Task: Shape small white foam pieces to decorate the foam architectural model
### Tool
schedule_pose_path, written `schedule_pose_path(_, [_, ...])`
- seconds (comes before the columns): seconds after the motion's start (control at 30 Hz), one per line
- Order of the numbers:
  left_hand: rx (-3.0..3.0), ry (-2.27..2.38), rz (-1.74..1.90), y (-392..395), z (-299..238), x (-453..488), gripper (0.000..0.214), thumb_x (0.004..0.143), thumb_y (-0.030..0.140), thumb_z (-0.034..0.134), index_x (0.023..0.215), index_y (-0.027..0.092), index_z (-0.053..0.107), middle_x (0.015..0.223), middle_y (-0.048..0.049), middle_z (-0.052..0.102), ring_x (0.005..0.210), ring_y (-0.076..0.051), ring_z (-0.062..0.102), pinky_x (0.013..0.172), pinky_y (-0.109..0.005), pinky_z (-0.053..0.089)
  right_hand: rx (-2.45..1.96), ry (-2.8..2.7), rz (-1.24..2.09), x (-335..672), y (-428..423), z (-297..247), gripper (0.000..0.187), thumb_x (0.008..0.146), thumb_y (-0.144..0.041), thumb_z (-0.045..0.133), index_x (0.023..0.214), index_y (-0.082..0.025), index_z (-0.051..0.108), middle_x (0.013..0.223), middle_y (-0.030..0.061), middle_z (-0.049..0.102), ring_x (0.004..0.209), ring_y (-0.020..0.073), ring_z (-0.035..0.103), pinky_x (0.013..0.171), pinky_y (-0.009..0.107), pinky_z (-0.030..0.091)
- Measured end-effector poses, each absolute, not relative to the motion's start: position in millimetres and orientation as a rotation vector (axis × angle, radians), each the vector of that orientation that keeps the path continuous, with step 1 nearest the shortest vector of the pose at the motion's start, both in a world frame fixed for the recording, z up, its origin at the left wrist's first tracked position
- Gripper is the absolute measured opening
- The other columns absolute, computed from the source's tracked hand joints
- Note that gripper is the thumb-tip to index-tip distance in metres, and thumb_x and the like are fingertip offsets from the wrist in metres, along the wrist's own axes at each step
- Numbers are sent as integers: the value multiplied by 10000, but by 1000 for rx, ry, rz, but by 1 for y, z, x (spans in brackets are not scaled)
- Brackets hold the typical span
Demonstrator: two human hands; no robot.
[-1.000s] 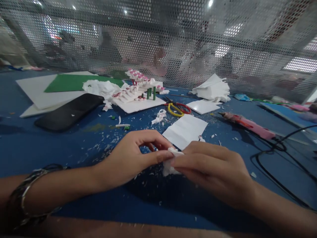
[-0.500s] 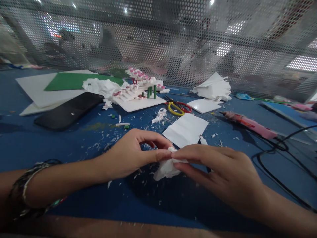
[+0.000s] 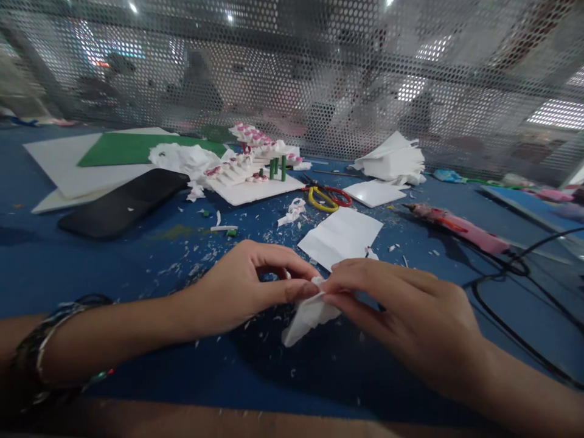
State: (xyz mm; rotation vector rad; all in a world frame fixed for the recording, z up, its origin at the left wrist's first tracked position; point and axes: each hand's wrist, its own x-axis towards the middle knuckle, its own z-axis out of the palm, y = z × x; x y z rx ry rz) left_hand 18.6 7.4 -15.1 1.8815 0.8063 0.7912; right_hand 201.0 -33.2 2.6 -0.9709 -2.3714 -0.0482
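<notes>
Surface: blue bench (image 3: 91,261), strewn w/ white paper scraps; perforated metal screen (image 3: 319,73) at back, blurred room beyond.
Edges/room: black phone (image 3: 123,204) at left; folded white sheet (image 3: 340,237) just beyond hands; scissors (image 3: 326,198) further back; pink glue gun (image 3: 460,230) + black cable (image 3: 515,286) at right. Bare blue strip along front edge.
L hand (image 3: 241,292): thumb & forefinger pinch crumpled white tissue (image 3: 308,313); other fingers curled.
R hand (image 3: 410,310): fingertips pinch same tissue, opp. side.
Tissue: between both hands, mid-bench; lower tip hangs twd bench, contact unclear.
</notes>
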Motion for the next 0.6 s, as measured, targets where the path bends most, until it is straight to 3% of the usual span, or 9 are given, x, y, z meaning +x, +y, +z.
schedule_pose_path(0.27, [1855,764,862,3,-15,20,103,703,233,591,760,221,676,747,21,668,675,-112,602,547,-169,461,-1023,-2325,51,196,-30,3,43,803,-188,479,778,-199,513,628,-49,578,501,48,509,491,134,398])
schedule_pose_path(0.43, [1854,784,889,1,-15,21,127,728,202,557,779,205,673,752,18,662,576,-80,586,463,-132,441,-1076,-2330,10,196,-29,1,53,805,-181,455,770,-197,492,604,-44,555,470,56,486,462,149,377])
schedule_pose_path(0.6, [1987,805,920,-2,-16,21,101,711,247,593,777,217,664,792,23,668,733,-113,606,565,-144,468,-1068,-2328,-22,196,-29,-2,57,801,-169,453,763,-191,489,622,-33,571,513,62,520,483,144,386])
